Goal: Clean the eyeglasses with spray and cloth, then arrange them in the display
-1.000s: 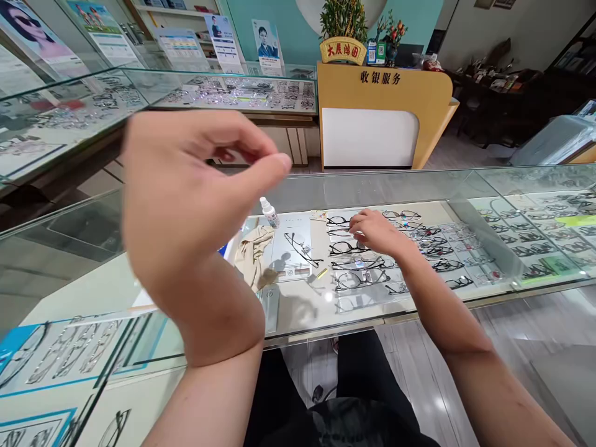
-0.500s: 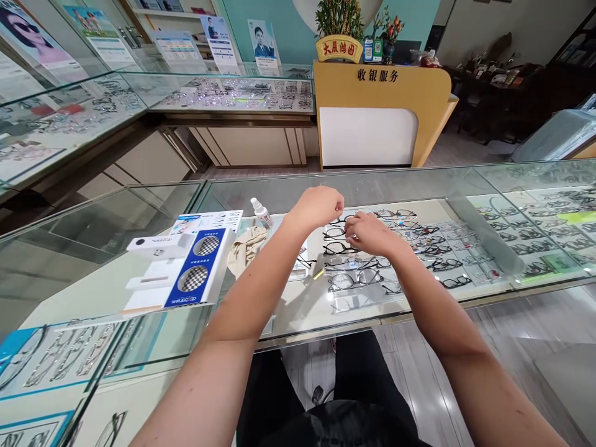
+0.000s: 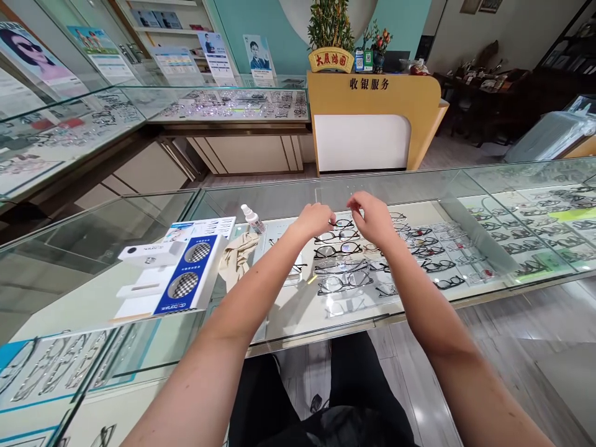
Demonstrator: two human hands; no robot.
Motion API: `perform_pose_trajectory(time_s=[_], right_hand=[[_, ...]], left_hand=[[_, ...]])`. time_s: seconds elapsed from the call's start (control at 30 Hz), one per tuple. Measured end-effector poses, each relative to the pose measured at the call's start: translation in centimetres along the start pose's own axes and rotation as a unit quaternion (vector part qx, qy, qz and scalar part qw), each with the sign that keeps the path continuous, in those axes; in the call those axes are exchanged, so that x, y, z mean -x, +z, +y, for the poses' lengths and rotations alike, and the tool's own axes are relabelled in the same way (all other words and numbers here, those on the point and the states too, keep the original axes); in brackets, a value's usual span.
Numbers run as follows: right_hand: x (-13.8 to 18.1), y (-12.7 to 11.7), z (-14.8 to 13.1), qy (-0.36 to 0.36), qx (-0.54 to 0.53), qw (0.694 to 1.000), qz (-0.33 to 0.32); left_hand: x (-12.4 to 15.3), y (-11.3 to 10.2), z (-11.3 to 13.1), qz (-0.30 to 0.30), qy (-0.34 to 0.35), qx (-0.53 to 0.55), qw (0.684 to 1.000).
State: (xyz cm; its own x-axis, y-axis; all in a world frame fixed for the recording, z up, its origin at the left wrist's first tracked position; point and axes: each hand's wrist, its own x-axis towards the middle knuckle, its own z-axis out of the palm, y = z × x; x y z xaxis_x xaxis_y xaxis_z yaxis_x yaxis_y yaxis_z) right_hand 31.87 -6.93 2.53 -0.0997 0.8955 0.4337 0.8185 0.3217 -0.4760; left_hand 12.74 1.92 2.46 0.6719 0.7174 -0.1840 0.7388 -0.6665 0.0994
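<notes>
My left hand (image 3: 316,220) is over the far part of the glass display counter, fingers curled down and closed at the left end of a dark-framed pair of eyeglasses (image 3: 343,224); its fingertips are partly hidden. My right hand (image 3: 372,218) is raised just right of that pair, fingers bent and thumb apart, with nothing visible in it. Nearer me, several more frames lie in a column, among them a black pair (image 3: 331,251) and a thin-rimmed pair (image 3: 345,282). Other rows of frames (image 3: 437,266) extend to the right of my right forearm.
Left of my left forearm are a white spray bottle (image 3: 252,218), a beige cloth (image 3: 236,257) and a blue-and-white box (image 3: 189,276). A small yellow strip (image 3: 312,280) lies near the frames. The counter's glass front edge (image 3: 321,340) runs before my legs. A yellow cashier desk (image 3: 372,93) stands beyond.
My right hand has lifted away from the frames, up and to the far side. My left hand has come down slightly toward the farthest pair. The whole view has shifted a little.
</notes>
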Motion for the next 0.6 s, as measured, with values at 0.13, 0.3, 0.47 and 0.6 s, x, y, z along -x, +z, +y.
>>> perform_pose_trajectory(time_s=[0.13, 0.3, 0.47, 0.6], right_hand=[[-0.1, -0.4, 0.0, 0.013, -0.010, 0.998, 0.053], [-0.2, -0.4, 0.6, -0.005, -0.041, 0.992, 0.115], [-0.1, 1.3, 0.0, -0.055, -0.095, 0.989, 0.102], [0.4, 2.7, -1.4, -0.056, -0.174, 0.981, 0.059]], left_hand=[[0.7, -1.1, -0.4, 0.044, -0.007, 0.001, 0.999], [3.3, -3.1, -2.3, 0.207, -0.022, 0.182, 0.961], [6.3, -1.1, -3.6, 0.298, -0.017, 0.478, 0.826], [8.3, 2.4, -3.1, 0.324, -0.037, 0.634, 0.701]])
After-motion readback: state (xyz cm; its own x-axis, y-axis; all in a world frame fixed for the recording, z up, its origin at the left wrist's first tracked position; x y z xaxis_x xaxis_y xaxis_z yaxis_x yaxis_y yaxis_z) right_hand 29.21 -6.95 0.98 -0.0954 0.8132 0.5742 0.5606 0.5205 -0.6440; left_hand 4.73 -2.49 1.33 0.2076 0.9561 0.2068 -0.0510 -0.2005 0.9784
